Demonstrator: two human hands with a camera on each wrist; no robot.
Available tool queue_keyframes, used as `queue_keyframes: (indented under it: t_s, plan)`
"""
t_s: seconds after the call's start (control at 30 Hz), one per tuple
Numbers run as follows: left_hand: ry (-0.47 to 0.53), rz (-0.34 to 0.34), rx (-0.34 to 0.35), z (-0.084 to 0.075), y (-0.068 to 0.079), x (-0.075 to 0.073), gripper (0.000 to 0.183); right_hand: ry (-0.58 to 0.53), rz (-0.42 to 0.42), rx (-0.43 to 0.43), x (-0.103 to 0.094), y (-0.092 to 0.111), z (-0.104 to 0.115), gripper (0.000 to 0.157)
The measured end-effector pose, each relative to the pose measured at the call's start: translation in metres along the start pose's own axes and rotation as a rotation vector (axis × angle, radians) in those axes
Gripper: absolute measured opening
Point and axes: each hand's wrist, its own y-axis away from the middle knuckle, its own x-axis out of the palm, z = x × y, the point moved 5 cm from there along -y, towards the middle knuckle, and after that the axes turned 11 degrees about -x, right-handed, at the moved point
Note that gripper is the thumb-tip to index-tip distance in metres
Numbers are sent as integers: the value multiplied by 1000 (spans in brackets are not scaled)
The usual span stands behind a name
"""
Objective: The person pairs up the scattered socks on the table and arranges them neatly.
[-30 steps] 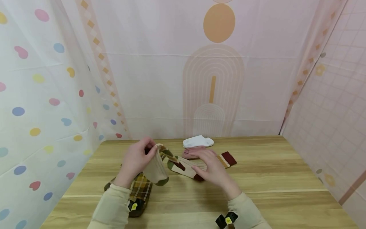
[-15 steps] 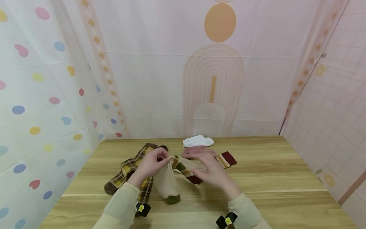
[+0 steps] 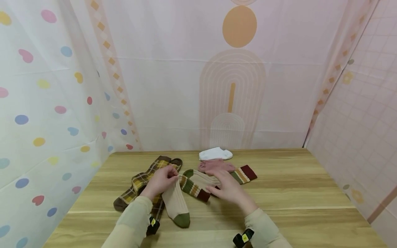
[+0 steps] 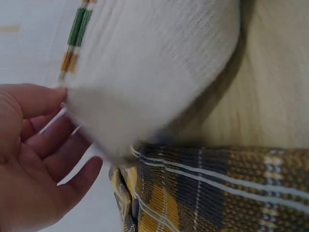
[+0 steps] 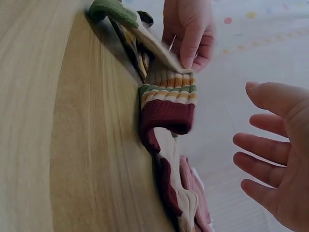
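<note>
My left hand pinches a cream ribbed sock near its heel between thumb and finger. The green toe points toward me, and the striped cuff with its maroon end angles off to the right. In the left wrist view the cream fabric fills the top, above the plaid knit. My right hand is spread and holds nothing, over a second cream sock with a striped cuff. The hand hides part of that sock. From the right wrist view, the fingers stand apart from the held sock's maroon cuff.
Brown and yellow plaid socks lie at the left, partly under my left arm. Pink socks and white socks lie behind the second cream sock. A patterned curtain hangs beyond the wooden table's back edge.
My left hand has moved right, then slightly back left, and the pinched sock has come lower and nearer me. Its cuff has unfolded to the right. The right hand has barely moved.
</note>
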Motion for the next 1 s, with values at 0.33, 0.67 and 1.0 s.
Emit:
queue_keyframes:
  t_s: [0.33, 0.67, 1.0]
  plan:
    - [-340, -180, 77, -17, 27, -9, 28, 25, 68, 39, 7, 2, -4, 47]
    - [-495, -235, 244, -43, 65, 2, 28, 39, 122, 61, 12, 3, -1, 55]
    - [-607, -248, 383, -53, 85, 22, 27, 58, 218, 120, 22, 8, -3, 59]
